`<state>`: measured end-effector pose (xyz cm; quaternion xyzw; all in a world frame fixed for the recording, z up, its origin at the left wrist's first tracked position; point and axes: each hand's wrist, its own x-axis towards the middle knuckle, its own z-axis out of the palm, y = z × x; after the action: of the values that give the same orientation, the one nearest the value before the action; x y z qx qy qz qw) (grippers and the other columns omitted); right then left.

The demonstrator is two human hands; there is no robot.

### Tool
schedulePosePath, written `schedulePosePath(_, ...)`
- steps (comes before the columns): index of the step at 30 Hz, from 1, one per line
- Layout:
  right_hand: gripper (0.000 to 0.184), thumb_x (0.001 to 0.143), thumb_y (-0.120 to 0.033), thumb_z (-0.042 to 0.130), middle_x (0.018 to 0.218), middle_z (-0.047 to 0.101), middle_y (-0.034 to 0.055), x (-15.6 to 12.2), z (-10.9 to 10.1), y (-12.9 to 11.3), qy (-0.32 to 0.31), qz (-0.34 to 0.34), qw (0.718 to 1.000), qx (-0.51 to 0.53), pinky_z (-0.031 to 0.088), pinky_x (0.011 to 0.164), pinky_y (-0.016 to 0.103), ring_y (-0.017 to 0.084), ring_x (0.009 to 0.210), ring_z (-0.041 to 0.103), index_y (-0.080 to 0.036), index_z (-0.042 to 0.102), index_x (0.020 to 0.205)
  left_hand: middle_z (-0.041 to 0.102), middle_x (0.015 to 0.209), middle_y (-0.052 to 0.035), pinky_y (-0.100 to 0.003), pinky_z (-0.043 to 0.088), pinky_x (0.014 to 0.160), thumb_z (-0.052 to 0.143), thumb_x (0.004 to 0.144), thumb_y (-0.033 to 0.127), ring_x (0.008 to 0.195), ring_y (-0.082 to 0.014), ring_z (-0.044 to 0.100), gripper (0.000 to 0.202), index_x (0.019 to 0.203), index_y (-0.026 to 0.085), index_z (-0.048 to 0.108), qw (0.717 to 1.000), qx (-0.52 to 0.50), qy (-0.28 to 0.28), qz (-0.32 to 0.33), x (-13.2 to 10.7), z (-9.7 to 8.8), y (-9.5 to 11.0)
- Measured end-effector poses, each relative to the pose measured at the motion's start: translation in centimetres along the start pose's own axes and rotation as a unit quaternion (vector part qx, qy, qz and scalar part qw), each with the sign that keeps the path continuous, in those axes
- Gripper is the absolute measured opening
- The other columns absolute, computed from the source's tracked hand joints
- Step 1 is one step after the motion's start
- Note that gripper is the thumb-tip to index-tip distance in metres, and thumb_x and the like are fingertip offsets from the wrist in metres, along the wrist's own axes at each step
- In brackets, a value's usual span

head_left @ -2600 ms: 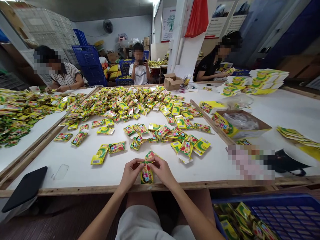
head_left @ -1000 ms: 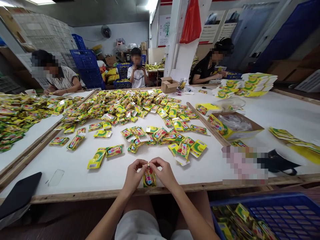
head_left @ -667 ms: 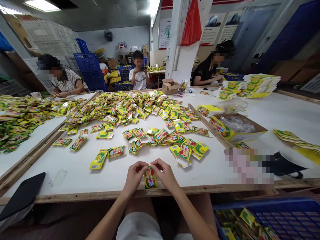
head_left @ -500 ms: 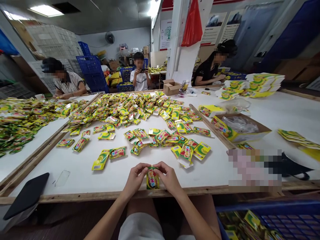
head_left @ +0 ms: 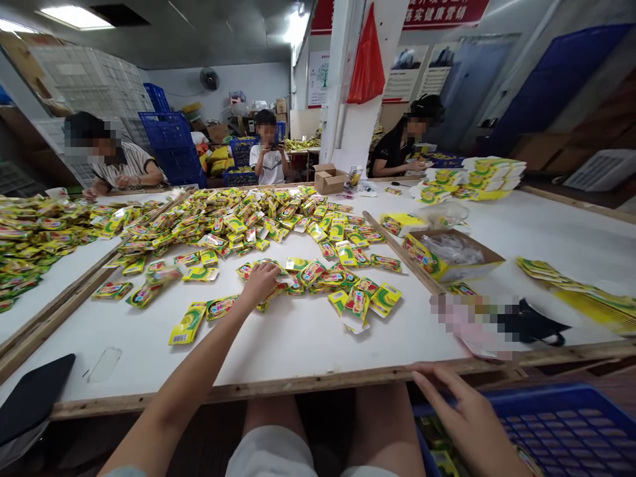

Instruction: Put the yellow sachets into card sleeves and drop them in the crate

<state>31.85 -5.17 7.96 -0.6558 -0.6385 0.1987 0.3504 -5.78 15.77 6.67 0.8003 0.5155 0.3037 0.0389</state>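
Two hands are in view, well apart. The left hand (head_left: 259,281) is extended forward, its fingers bent down onto printed yellow-green cartons (head_left: 245,271); whether they grip one cannot be told. To the right of these fingers, further cartons overlap, some with white end flaps (head_left: 356,326) open. Left of the fingers and nearer the body, a barcoded carton (head_left: 187,323) lies flat. Beyond the fingers, a dense carton heap (head_left: 233,222) spreads across the table.

The right hand (head_left: 472,411) is released, fingers extended at the wooden edge strip (head_left: 318,383), above a blue plastic crate (head_left: 561,424) containing cartons. Forward of these fingers, an open-topped printed box (head_left: 470,271) contains clear plastic film (head_left: 454,250).
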Motion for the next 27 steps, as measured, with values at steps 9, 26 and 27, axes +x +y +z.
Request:
schedulePosePath(9,0.051,0.081,-0.031,0.062,0.133,0.051,0.0112,2.3,13.1,-8.5,0.014,-0.127,0.972,0.199,0.046,0.095,0.041,0.026,0.12,0.05,-0.023,0.044,0.128,0.064,0.095,-0.006,-0.031,0.047,0.078,0.057,0.086,0.026,0.086,-0.0209,0.06,0.016,0.101,0.023,0.061,0.983,-0.12,0.132,-0.034,-7.9,-1.3,9.7)
schedulePosePath(26,0.032,0.084,-0.034,0.056,0.108,0.064,0.0081,3.3,16.9,-5.4,-0.118,-0.027,0.927,0.356,0.052,0.084,0.033,0.021,0.095,0.066,-0.024,0.045,0.113,0.064,0.09,-0.0029,-0.029,0.051,0.072,0.059,0.083,0.024,0.077,-0.0159,0.062,0.032,0.114,0.022,0.051,0.892,-0.416,0.003,-0.177,-13.3,2.8,9.3)
schedulePosePath(27,0.027,0.086,-0.035,0.055,0.107,0.065,0.008,3.5,16.8,-5.2,-0.128,-0.041,0.93,0.342,0.052,0.085,0.033,0.021,0.097,0.065,-0.023,0.049,0.11,0.064,0.089,-0.0032,-0.029,0.05,0.072,0.059,0.083,0.023,0.077,-0.016,0.062,0.029,0.112,0.021,0.054,0.895,-0.412,-0.003,-0.171,-13.3,2.8,9.2)
